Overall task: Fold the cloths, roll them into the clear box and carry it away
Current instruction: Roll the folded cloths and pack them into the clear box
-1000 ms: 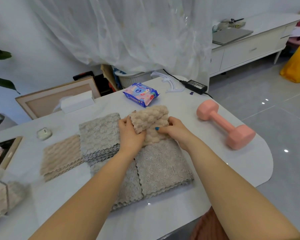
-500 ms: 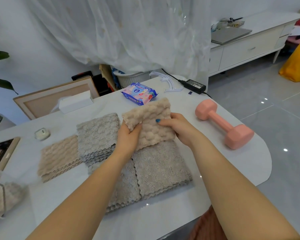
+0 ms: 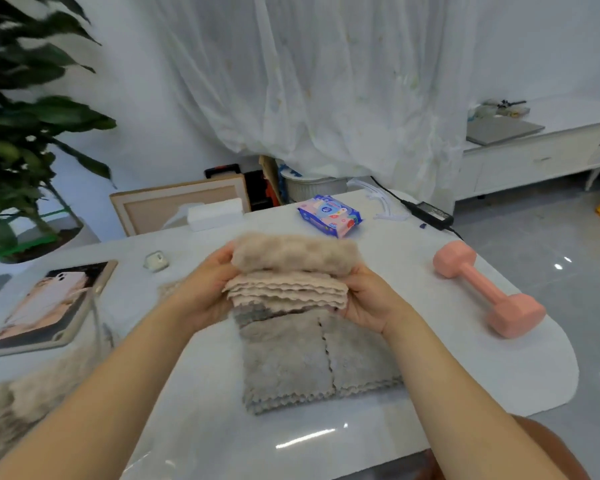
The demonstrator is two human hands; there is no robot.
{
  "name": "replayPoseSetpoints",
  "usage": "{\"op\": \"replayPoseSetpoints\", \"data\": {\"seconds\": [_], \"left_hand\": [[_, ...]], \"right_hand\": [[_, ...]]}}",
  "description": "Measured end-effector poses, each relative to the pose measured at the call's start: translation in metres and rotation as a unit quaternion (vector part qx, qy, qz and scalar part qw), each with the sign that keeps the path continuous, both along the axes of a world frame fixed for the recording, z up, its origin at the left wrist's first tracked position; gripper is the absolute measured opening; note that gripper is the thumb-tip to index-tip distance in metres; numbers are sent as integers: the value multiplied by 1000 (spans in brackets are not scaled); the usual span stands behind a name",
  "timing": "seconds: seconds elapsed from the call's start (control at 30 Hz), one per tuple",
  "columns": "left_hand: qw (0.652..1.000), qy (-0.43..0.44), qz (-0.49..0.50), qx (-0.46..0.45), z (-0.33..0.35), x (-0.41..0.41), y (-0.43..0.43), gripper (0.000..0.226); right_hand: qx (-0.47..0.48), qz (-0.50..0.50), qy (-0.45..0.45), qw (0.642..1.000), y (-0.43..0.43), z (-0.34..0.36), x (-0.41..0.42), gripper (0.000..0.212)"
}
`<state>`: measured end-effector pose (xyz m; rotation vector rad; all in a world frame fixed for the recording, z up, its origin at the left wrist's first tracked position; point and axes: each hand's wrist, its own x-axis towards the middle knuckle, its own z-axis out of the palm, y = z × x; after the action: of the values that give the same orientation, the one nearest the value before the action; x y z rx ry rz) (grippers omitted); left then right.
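Left hand (image 3: 201, 292) and right hand (image 3: 371, 299) grip a folded stack of fluffy beige cloths (image 3: 291, 271) from either side, fingers curled around its ends. The stack is lifted just over two flat grey fleece cloths (image 3: 312, 358) on the white counter (image 3: 447, 368). The blurred shape at lower left is probably the clear plastic box (image 3: 49, 386). A pink dumbbell (image 3: 485, 289) lies to the right.

From my seat I see a white wall (image 3: 136, 133) with a sheer white curtain (image 3: 326, 81) hanging in loose folds behind the far edge of the glossy white table (image 3: 406, 258). A leafy green plant (image 3: 21, 116) stands at the left. On the right, a low white cabinet (image 3: 534, 161) runs along the wall above a shiny grey tiled floor (image 3: 534, 237) dotted with small bright glints of light.
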<state>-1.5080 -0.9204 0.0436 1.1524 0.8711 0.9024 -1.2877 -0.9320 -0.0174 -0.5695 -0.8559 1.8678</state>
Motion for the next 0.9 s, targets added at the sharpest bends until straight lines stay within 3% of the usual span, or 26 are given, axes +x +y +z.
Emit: {"op": "replayPoseSetpoints", "data": {"seconds": [0.07, 0.1, 0.2, 0.3, 0.43, 0.57, 0.7, 0.77, 0.9], "left_hand": [[999, 11, 11, 44, 11, -42, -12, 19], [998, 29, 19, 54, 14, -63, -19, 33], [984, 149, 34, 90, 17, -140, -46, 58], [938, 321, 47, 123, 21, -211, -60, 51], [883, 457, 68, 84, 16, -287, -64, 58], [821, 570, -37, -7, -14, -311, -55, 46], [764, 635, -90, -64, -65, -319, -35, 43], [768, 633, -73, -64, -88, -322, -31, 40], [769, 639, -18, -19, -97, -332, -29, 34]], "right_hand": [[22, 48, -27, 998, 2, 11, -31, 25], [23, 71, -54, 996, 1, 20, -46, 28], [76, 180, -197, 961, 3, 48, -107, 62], [180, 254, -352, 883, 10, 70, -174, 59], [268, 279, -490, 781, 16, 84, -275, 50], [320, 342, -631, 618, 29, 55, -353, 43], [271, 419, -729, 468, 33, 4, -396, 26], [286, 402, -757, 429, 34, -21, -402, 32], [348, 315, -787, 401, 37, -45, -408, 39]]}}
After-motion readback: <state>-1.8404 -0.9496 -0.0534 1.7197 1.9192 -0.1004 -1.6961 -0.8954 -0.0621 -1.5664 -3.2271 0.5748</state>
